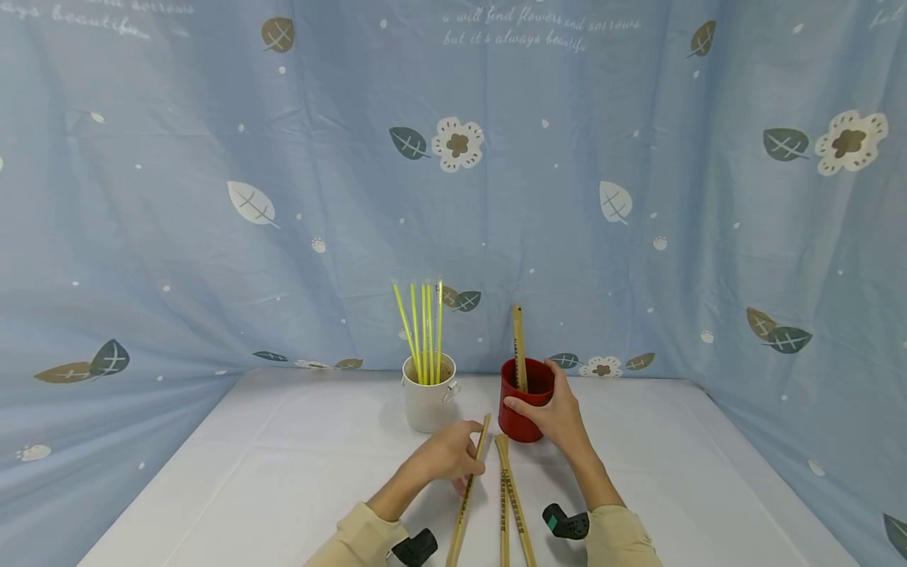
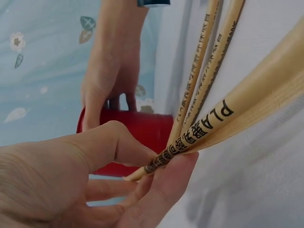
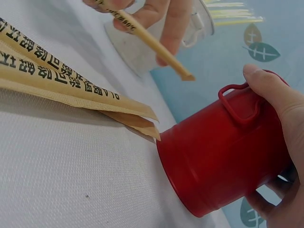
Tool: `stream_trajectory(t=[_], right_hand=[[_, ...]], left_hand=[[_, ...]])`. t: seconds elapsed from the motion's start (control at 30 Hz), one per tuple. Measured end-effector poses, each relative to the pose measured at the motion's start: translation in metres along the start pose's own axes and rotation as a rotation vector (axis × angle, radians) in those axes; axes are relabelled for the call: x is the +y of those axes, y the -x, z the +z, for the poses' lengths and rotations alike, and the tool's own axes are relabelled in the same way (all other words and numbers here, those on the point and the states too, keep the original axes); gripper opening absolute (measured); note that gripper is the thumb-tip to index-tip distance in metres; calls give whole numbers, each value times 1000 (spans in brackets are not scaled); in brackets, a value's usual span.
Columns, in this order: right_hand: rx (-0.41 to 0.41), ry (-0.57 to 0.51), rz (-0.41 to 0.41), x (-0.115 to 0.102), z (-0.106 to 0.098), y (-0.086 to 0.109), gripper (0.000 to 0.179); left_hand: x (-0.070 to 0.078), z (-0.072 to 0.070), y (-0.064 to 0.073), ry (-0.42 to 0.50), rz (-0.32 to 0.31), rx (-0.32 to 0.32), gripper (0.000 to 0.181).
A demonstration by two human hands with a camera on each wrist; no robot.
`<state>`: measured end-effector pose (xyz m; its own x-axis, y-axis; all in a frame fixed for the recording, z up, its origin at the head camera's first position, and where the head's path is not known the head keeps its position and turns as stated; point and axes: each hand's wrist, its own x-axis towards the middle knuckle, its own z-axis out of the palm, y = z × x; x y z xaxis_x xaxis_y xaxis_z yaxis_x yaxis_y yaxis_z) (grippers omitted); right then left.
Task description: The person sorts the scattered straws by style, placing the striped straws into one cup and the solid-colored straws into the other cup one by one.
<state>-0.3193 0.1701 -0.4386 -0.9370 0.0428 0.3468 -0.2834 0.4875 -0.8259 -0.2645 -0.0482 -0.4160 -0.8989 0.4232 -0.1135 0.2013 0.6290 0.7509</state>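
Note:
My left hand (image 1: 446, 453) pinches a paper-wrapped straw (image 1: 462, 512) between thumb and fingers, close to its far end. Black print, beginning with "PLA", runs along the wrapper (image 2: 209, 122). On the right, my right hand (image 1: 561, 413) grips a red metal cup (image 1: 517, 425) at its upper part, thumb at the near side. The cup's wire handle (image 3: 237, 111) shows in the right wrist view. One wrapped straw (image 1: 520, 346) stands upright inside the cup. Two more wrapped straws (image 1: 504, 512) lie on the table between my hands, their far ends overlapping near the cup's base.
A white bucket (image 1: 425, 409) stands left of the red cup, holding several yellow-green straws (image 1: 425, 331). Both containers are near the back edge of the white table (image 1: 283, 472). Behind them hangs a blue patterned curtain (image 1: 354, 197).

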Motion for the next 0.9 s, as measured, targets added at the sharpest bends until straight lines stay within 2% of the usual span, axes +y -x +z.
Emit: stream_trajectory(t=[0.43, 0.7, 0.9], right_hand=[[9, 10, -6, 1, -1, 1, 105], [10, 16, 0, -1, 0, 3, 106], [12, 20, -1, 0, 2, 4, 105]], left_hand=[[1, -9, 0, 90, 112, 64, 65], [0, -16, -1, 250, 189, 103, 64], [-1, -20, -1, 340, 218, 146, 66]])
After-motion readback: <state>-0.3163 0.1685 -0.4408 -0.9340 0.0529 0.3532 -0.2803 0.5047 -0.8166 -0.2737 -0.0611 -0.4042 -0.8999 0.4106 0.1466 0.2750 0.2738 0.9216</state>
